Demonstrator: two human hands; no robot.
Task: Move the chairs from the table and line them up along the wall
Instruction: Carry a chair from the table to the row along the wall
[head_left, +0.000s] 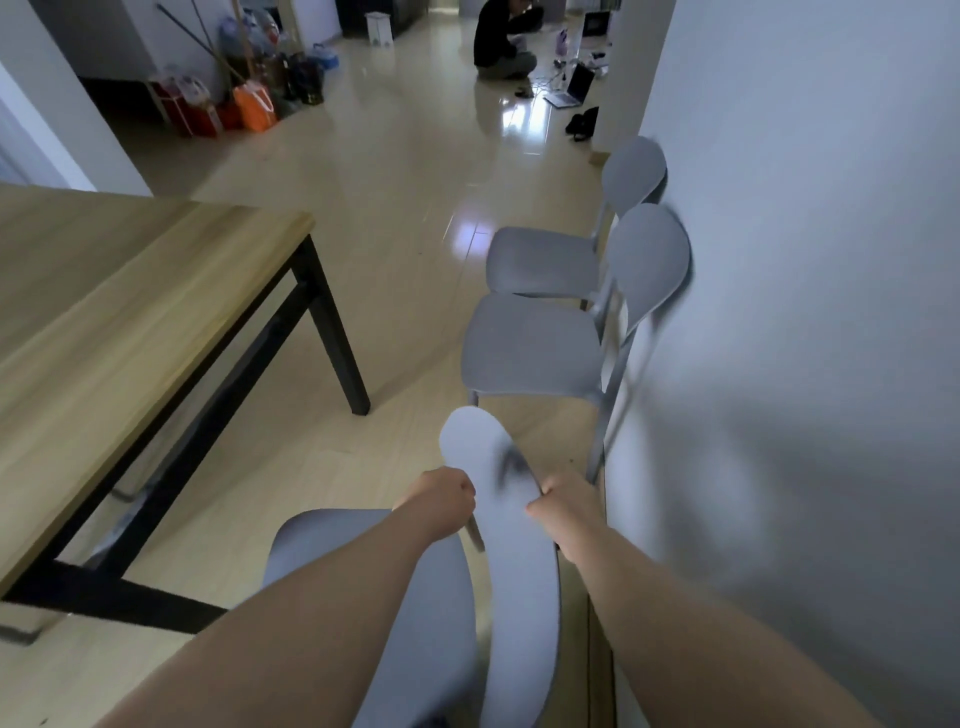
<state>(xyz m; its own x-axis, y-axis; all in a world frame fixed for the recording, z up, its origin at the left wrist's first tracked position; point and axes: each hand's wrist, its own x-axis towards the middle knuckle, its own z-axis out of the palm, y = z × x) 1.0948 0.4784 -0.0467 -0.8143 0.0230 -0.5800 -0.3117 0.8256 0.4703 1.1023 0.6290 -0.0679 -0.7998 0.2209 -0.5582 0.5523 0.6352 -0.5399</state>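
1. The left hand (439, 496) is gripping the left edge of the backrest of the nearest grey chair (511, 561), fingers curled tight into a fist around it.
2. The right hand (563, 501) is clamping the backrest's right edge in the same way, thumb and fingers folded around the rim, so the backrest is sitting between the two fists.
3. That chair's seat is lying below and to the left of the hands, under the left forearm; its image is blurring, so whether its legs are touching the floor cannot be told.
4. Just beyond the hands, a second grey chair (535, 353) is standing with its backrest against the wall (805, 312).
5. Past it, a third grey chair (545, 265) is standing just beside the second, also backed against the wall.
6. Left of the hands, the wooden table (130, 312) with black legs is standing apart from all three chairs.
7. Far ahead, a person (501, 41) is sitting on the floor (395, 171) near an open laptop (574, 88).
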